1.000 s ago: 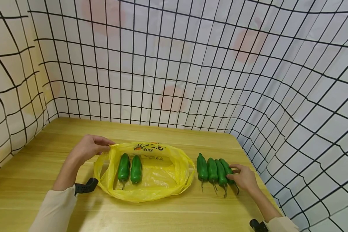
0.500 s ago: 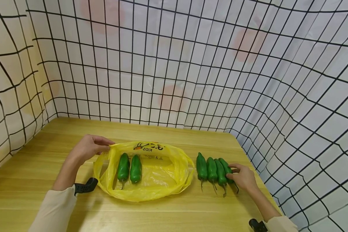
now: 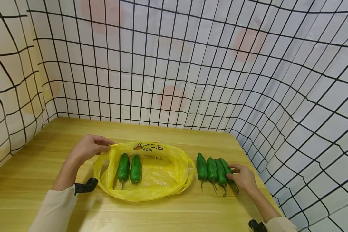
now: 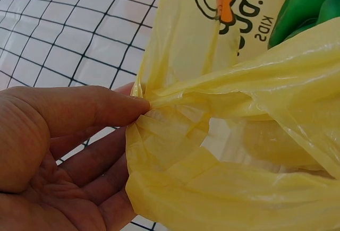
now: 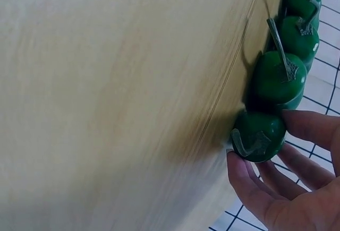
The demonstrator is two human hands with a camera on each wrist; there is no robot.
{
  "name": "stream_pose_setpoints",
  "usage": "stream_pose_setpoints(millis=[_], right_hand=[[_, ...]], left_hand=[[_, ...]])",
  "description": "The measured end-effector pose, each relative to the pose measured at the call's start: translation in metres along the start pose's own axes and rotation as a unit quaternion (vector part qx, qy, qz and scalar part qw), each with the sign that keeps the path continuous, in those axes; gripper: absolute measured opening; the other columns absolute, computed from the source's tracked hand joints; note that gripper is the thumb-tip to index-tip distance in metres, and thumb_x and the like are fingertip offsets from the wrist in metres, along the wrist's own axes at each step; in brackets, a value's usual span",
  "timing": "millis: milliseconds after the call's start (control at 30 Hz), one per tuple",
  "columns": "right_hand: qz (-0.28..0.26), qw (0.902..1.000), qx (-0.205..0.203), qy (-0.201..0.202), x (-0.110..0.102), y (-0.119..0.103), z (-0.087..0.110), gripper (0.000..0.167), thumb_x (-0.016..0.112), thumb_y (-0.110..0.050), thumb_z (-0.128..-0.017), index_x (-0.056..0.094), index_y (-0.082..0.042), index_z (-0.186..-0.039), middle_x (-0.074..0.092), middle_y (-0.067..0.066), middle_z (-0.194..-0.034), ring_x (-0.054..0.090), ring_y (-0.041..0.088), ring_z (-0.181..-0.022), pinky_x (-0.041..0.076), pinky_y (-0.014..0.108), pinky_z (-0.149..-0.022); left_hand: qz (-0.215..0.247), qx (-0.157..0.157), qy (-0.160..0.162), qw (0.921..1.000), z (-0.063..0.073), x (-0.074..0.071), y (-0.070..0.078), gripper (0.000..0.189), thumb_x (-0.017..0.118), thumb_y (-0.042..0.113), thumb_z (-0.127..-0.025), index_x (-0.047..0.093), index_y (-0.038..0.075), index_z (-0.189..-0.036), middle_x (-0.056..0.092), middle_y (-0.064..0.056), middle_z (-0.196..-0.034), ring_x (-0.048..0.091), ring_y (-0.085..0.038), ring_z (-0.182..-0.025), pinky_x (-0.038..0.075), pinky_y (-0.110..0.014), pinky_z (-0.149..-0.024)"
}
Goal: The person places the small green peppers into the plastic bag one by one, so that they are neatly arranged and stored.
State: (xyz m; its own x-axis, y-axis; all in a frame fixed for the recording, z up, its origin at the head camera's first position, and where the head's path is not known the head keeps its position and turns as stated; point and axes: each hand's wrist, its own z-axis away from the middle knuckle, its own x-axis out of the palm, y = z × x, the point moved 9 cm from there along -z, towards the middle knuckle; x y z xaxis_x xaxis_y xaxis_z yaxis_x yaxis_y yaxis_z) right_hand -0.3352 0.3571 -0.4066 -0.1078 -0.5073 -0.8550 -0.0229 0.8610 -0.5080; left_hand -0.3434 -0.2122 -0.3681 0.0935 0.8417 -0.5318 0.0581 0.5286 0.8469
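My left hand (image 3: pixel 89 149) pinches the left edge of a yellow plastic bag (image 3: pixel 145 195), its thumb and forefinger on the film in the left wrist view. The bag lies spread with its mouth wide. Inside, on the left, two green peppers (image 3: pixel 136 169) rest side by side. To the right of the bag, several more green peppers (image 3: pixel 202 167) lie in a row, stems toward me. The rightmost green pepper (image 5: pixel 260 135) is between the thumb and fingers of my right hand (image 3: pixel 244 177); it still lies against its neighbour. My fingers partly cover it in the head view.
A wooden table (image 3: pixel 174 214) carries everything. Beyond its back and sides stand pale walls (image 3: pixel 162 64) with a black grid pattern. The table's right edge runs close to my right hand.
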Motion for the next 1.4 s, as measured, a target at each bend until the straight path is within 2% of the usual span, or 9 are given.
stream_pose_setpoints(millis=[267, 533, 967, 1100, 1267, 1400], right_hand=[[-0.003, 1.0, 0.002, 0.005, 0.001, 0.003, 0.001, 0.043, 0.075, -0.014, -0.089, 0.067, 0.002, -0.128, 0.069, 0.031, -0.116, 0.067, 0.046, -0.103, 0.058, 0.048, -0.076], [-0.011, 0.9998, 0.008, 0.013, -0.004, 0.003, 0.001, 0.044, 0.074, -0.014, -0.089, 0.067, 0.001, -0.129, 0.068, 0.031, -0.12, 0.066, 0.047, -0.107, 0.058, 0.048, -0.078], [-0.015, 0.9998, -0.003, 0.012, -0.013, -0.011, -0.002, 0.044, 0.072, -0.016, -0.091, 0.065, 0.0, -0.132, 0.067, 0.031, -0.123, 0.064, 0.048, -0.11, 0.058, 0.05, -0.077], [-0.013, 0.9998, -0.001, 0.015, -0.015, -0.015, -0.004, 0.044, 0.072, -0.017, -0.092, 0.065, -0.001, -0.132, 0.067, 0.03, -0.123, 0.064, 0.047, -0.109, 0.057, 0.043, -0.072], [-0.024, 0.9995, -0.009, 0.019, -0.017, -0.023, -0.005, 0.045, 0.072, -0.016, -0.092, 0.065, 0.0, -0.132, 0.067, 0.031, -0.123, 0.069, 0.043, -0.101, 0.049, 0.033, -0.059], [-0.027, 0.9993, -0.016, 0.022, -0.018, -0.03, -0.005, 0.044, 0.073, -0.016, -0.091, 0.065, 0.0, -0.132, 0.067, 0.031, -0.123, 0.069, 0.043, -0.102, 0.054, 0.033, -0.062]], left_hand=[[0.0, -0.004, -0.002, 1.0, 0.0, 0.002, -0.003, 0.031, 0.068, 0.015, -0.097, 0.071, 0.0, -0.125, 0.075, -0.012, -0.104, 0.06, -0.018, -0.077, 0.054, -0.033, -0.07], [-0.002, -0.001, -0.003, 1.0, -0.001, 0.002, -0.005, 0.032, 0.067, 0.015, -0.098, 0.07, 0.0, -0.126, 0.075, -0.016, -0.11, 0.061, -0.018, -0.078, 0.054, -0.035, -0.072], [0.001, -0.001, -0.003, 1.0, -0.002, 0.001, -0.007, 0.032, 0.067, 0.015, -0.097, 0.07, 0.0, -0.126, 0.075, -0.014, -0.108, 0.061, -0.017, -0.077, 0.055, -0.033, -0.071], [-0.003, -0.001, -0.004, 1.0, -0.002, 0.0, -0.006, 0.033, 0.066, 0.015, -0.098, 0.07, 0.0, -0.127, 0.075, -0.014, -0.108, 0.061, -0.019, -0.077, 0.054, -0.034, -0.071], [-0.004, 0.0, -0.005, 1.0, -0.002, 0.0, -0.004, 0.034, 0.066, 0.015, -0.098, 0.069, 0.0, -0.128, 0.074, -0.015, -0.108, 0.059, -0.018, -0.076, 0.052, -0.033, -0.068], [-0.004, -0.001, -0.006, 1.0, -0.002, 0.0, -0.003, 0.034, 0.066, 0.016, -0.098, 0.069, 0.0, -0.128, 0.074, -0.015, -0.108, 0.059, -0.018, -0.076, 0.052, -0.033, -0.068]])
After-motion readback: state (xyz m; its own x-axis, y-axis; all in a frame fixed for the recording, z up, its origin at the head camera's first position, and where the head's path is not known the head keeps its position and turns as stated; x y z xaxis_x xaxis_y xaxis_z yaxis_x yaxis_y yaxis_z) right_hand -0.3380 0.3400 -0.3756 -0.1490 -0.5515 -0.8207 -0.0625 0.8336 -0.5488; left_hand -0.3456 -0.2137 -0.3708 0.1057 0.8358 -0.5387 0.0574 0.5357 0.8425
